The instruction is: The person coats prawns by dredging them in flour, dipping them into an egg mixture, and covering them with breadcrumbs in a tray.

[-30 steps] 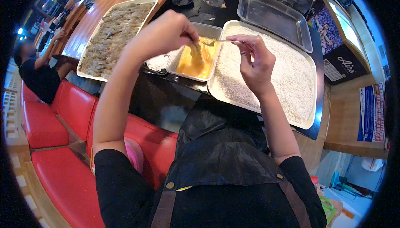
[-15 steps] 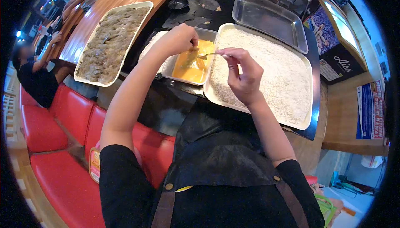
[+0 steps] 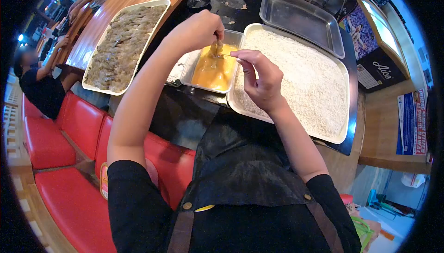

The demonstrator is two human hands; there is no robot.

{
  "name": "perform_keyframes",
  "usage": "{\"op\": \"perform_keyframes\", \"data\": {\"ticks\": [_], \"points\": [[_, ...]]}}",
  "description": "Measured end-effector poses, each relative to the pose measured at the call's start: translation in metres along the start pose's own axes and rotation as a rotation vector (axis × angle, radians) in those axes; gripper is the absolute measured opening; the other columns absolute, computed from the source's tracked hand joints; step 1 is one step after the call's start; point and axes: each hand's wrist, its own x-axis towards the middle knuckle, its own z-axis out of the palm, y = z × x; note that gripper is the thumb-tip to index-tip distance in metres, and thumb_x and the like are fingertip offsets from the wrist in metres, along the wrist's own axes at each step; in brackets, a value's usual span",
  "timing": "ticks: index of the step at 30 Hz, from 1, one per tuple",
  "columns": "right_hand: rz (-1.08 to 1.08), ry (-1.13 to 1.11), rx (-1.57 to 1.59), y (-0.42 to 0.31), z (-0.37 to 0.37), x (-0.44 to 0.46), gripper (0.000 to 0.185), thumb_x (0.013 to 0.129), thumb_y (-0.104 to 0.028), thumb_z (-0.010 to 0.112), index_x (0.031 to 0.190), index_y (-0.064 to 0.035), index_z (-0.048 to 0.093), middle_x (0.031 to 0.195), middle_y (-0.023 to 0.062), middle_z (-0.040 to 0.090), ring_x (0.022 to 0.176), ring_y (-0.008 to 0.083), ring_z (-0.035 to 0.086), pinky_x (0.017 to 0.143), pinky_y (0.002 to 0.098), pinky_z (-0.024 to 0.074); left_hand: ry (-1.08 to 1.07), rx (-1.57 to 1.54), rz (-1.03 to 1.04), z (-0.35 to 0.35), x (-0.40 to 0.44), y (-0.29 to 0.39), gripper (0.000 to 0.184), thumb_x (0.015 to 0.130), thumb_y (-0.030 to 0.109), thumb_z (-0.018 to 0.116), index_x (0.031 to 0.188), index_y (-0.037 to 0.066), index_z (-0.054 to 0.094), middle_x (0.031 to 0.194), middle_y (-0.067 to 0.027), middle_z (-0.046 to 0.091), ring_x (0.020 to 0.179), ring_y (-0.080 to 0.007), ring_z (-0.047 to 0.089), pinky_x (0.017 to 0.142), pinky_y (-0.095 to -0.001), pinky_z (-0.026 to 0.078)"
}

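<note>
My left hand (image 3: 200,30) pinches an egg-coated shrimp (image 3: 216,49) over a rectangular container (image 3: 186,78) of beaten egg (image 3: 210,75). The shrimp's lower end touches or hangs just above the egg. In my right hand (image 3: 263,75) is a fork (image 3: 233,54), held between thumb and fingers, its tines beside the shrimp. To the right of the egg lies a large cream tray (image 3: 346,114) spread with pale breadcrumbs (image 3: 296,77). Partly hidden under my left forearm is a container of white flour (image 3: 177,72).
A long tray (image 3: 162,4) of peeled shrimp (image 3: 125,45) stands at the left. A metal tray (image 3: 300,22) lies behind the breadcrumbs, and a small black bowl (image 3: 199,1) sits at the back. Red seats (image 3: 88,128) line the left; two people are beyond.
My left hand has risen slightly, lifting the shrimp up from the egg. My right hand has shifted a little left with the fork, whose tines now meet the shrimp.
</note>
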Motion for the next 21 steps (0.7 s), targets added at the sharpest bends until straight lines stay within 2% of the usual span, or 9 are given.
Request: {"op": "perform_keyframes", "data": {"ticks": [3, 4, 9, 12, 13, 15, 21], "points": [[-0.126, -0.016, 0.009, -0.005, -0.003, 0.006, 0.022, 0.085, 0.011, 0.061, 0.101, -0.0036, 0.056, 0.096, 0.0152, 0.071, 0.086, 0.0278, 0.071, 0.073, 0.0323, 0.0572, 0.012, 0.048, -0.032, -0.021, -0.002, 0.014, 0.019, 0.071, 0.0, 0.063, 0.085, 0.004, 0.075, 0.083, -0.0186, 0.07, 0.081, -0.0329, 0.07, 0.078, -0.0396, 0.055], [-0.133, -0.023, 0.003, -0.008, -0.005, 0.007, 0.022, 0.085, 0.011, 0.061, 0.101, -0.0036, 0.056, 0.096, 0.0159, 0.071, 0.086, 0.0284, 0.071, 0.073, 0.0327, 0.0574, 0.041, 0.07, 0.015, -0.025, -0.003, 0.009, 0.017, 0.074, 0.005, 0.067, 0.089, 0.004, 0.075, 0.081, -0.0162, 0.071, 0.072, -0.03, 0.069, 0.072, -0.0366, 0.055], [-0.122, 0.011, -0.01, -0.017, -0.01, 0.004, 0.02, 0.088, 0.011, 0.058, 0.101, -0.0028, 0.054, 0.097, 0.0179, 0.071, 0.089, 0.0281, 0.071, 0.074, 0.0347, 0.0578, 0.129, 0.051, 0.008, -0.049, -0.006, 0.011, 0.017, 0.075, 0.005, 0.068, 0.09, 0.002, 0.074, 0.08, -0.0155, 0.072, 0.069, -0.0256, 0.069, 0.069, -0.0345, 0.055], [0.046, 0.165, 0.044, -0.014, -0.006, -0.003, 0.014, 0.093, 0.008, 0.054, 0.103, -0.001, 0.051, 0.1, 0.0204, 0.069, 0.095, 0.0271, 0.07, 0.079, 0.0362, 0.059, 0.178, 0.03, 0.026, -0.053, -0.009, 0.008, 0.018, 0.075, 0.006, 0.069, 0.092, 0.002, 0.074, 0.08, -0.0151, 0.072, 0.068, -0.024, 0.069, 0.068, -0.0339, 0.055], [0.149, 0.221, 0.108, -0.015, -0.003, -0.003, 0.008, 0.097, 0.005, 0.05, 0.104, 0.0016, 0.047, 0.103, 0.0231, 0.066, 0.1, 0.0276, 0.068, 0.085, 0.0384, 0.0596, 0.181, 0.011, 0.018, -0.052, -0.009, 0.007, 0.018, 0.075, 0.005, 0.069, 0.092, 0.001, 0.074, 0.08, -0.0148, 0.072, 0.068, -0.0232, 0.069, 0.068, -0.0335, 0.055], [0.256, 0.309, 0.224, -0.021, -0.003, 0.003, 0.007, 0.098, 0.004, 0.048, 0.103, 0.0037, 0.044, 0.105, 0.0239, 0.064, 0.101, 0.0283, 0.068, 0.089, 0.0401, 0.0595, 0.169, -0.043, -0.015, -0.047, -0.01, 0.003, 0.018, 0.076, 0.005, 0.069, 0.092, 0.0, 0.074, 0.08, -0.0141, 0.072, 0.068, -0.0215, 0.069, 0.067, -0.0328, 0.054], [0.314, 0.365, 0.189, -0.015, 0.003, 0.001, 0.007, 0.098, 0.003, 0.049, 0.101, 0.0043, 0.043, 0.106, 0.0236, 0.063, 0.101, 0.0264, 0.067, 0.089, 0.0402, 0.06, 0.133, -0.175, -0.11, -0.025, -0.009, -0.006, 0.018, 0.077, 0.006, 0.069, 0.094, 0.0, 0.074, 0.077, -0.013, 0.072, 0.067, -0.0184, 0.068, 0.067, -0.0318, 0.054]]}}
